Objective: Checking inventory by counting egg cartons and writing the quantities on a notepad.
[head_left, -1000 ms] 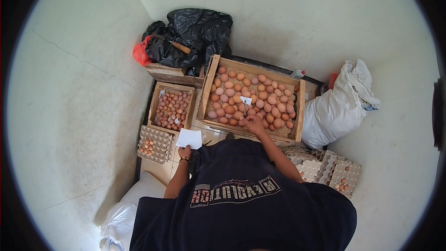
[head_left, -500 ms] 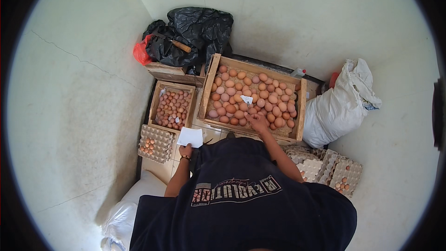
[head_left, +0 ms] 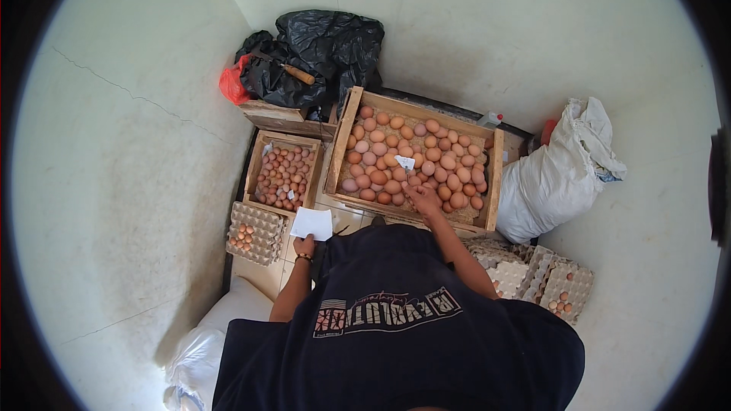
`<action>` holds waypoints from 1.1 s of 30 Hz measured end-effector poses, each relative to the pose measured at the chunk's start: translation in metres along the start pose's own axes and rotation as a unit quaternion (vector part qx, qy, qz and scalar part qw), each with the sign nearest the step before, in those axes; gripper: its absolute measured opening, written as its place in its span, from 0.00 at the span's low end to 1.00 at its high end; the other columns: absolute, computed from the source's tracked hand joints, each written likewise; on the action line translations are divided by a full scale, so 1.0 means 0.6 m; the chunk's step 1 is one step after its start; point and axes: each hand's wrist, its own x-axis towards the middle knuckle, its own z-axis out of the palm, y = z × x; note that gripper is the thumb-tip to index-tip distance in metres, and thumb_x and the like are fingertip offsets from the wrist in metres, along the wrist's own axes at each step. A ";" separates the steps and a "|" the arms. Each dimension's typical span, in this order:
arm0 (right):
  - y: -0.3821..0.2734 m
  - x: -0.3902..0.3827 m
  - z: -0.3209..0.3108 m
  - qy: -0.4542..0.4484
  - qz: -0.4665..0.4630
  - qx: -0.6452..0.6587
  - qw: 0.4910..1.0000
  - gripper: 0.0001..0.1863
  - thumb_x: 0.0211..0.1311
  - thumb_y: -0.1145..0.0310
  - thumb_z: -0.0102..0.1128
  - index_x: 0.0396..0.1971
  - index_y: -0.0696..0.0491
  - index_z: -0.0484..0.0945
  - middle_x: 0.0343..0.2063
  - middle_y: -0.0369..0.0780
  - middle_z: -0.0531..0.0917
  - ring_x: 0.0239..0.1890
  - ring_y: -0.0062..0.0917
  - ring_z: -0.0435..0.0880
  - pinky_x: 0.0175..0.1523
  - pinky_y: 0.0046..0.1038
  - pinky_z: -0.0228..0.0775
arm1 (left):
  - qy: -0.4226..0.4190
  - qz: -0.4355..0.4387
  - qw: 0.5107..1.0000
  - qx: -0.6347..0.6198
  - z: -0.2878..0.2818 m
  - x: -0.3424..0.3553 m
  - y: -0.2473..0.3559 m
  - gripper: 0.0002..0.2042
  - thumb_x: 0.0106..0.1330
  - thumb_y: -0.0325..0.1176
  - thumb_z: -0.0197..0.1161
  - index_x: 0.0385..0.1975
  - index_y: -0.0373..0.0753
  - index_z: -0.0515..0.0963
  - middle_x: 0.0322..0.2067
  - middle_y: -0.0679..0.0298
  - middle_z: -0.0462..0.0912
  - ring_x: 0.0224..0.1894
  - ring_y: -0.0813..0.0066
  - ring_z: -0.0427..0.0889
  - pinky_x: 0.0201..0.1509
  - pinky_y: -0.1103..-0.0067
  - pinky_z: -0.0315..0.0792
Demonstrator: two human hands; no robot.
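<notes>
Pale walls [head_left: 502, 38]. Large crate [head_left: 495, 179]: one paper slip [head_left: 406, 161] among dozens of eggs [head_left: 448, 161] (overlapping, no exact count). Right hand [head_left: 424, 200] near side of slip; can't tell what its grip holds. Left hand [head_left: 304, 246] grips one white sheet [head_left: 312, 224] off crate's near-left corner. Probably a label-checking step; next move calls for light touch. Left of crate: one small crate [head_left: 314, 180]; right: one sack [head_left: 544, 183].

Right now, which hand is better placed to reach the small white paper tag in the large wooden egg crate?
Probably the right hand: it is over the crate, close to the white tag. The left hand, outside it, grips a white paper sheet.
</notes>
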 end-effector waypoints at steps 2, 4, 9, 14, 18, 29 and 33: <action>0.001 0.004 -0.009 -0.046 0.010 0.121 0.992 0.16 0.63 0.54 0.63 0.24 0.51 0.76 0.16 0.29 0.72 0.19 0.12 0.68 0.24 0.16 0.56 | -0.002 -0.006 1.000 0.004 -0.001 0.000 0.002 0.10 0.56 0.27 0.60 0.34 0.26 0.77 0.24 0.58 0.81 0.18 0.72 0.78 0.22 0.77 0.73; -0.002 0.003 -0.016 -0.089 0.020 0.241 0.966 0.14 0.65 0.56 0.61 0.28 0.51 0.77 0.17 0.29 0.72 0.19 0.13 0.69 0.24 0.16 0.56 | -0.006 -0.013 1.000 0.009 0.000 -0.002 0.002 0.11 0.56 0.27 0.60 0.35 0.26 0.77 0.24 0.57 0.81 0.19 0.72 0.78 0.22 0.77 0.73; -0.016 -0.002 -0.015 -0.082 0.024 0.309 0.947 0.13 0.66 0.57 0.59 0.41 0.51 0.77 0.30 0.30 0.77 0.32 0.16 0.76 0.35 0.18 0.68 | -0.004 -0.013 1.000 -0.024 0.001 0.001 -0.007 0.13 0.56 0.27 0.60 0.38 0.25 0.76 0.26 0.57 0.82 0.20 0.72 0.79 0.22 0.77 0.74; -0.016 -0.009 -0.017 -0.111 0.035 0.344 0.932 0.15 0.67 0.59 0.57 0.48 0.52 0.77 0.36 0.32 0.78 0.39 0.18 0.77 0.44 0.23 0.70 | -0.012 -0.023 0.999 -0.021 0.004 0.002 -0.003 0.13 0.56 0.27 0.60 0.38 0.25 0.75 0.27 0.56 0.82 0.20 0.72 0.79 0.22 0.78 0.74; -0.015 -0.002 -0.027 -0.135 0.033 0.369 0.919 0.18 0.67 0.60 0.57 0.52 0.52 0.75 0.37 0.33 0.79 0.40 0.19 0.77 0.46 0.25 0.69 | -0.009 -0.021 1.000 -0.008 0.005 0.000 0.000 0.13 0.56 0.27 0.60 0.38 0.25 0.76 0.27 0.56 0.82 0.19 0.71 0.79 0.22 0.78 0.74; -0.016 0.005 -0.025 -0.133 0.009 0.431 0.892 0.16 0.63 0.62 0.62 0.47 0.53 0.75 0.44 0.37 0.79 0.50 0.24 0.77 0.53 0.29 0.70 | -0.006 -0.019 0.999 -0.030 0.006 0.003 -0.010 0.12 0.56 0.26 0.59 0.38 0.26 0.76 0.27 0.57 0.82 0.19 0.72 0.79 0.22 0.77 0.74; -0.003 0.016 -0.031 -0.129 0.018 0.447 0.885 0.17 0.63 0.63 0.62 0.47 0.55 0.74 0.47 0.38 0.78 0.52 0.26 0.76 0.57 0.32 0.69 | -0.008 -0.013 0.999 -0.029 0.006 -0.001 -0.001 0.12 0.56 0.26 0.59 0.38 0.26 0.76 0.27 0.57 0.82 0.20 0.72 0.79 0.23 0.78 0.74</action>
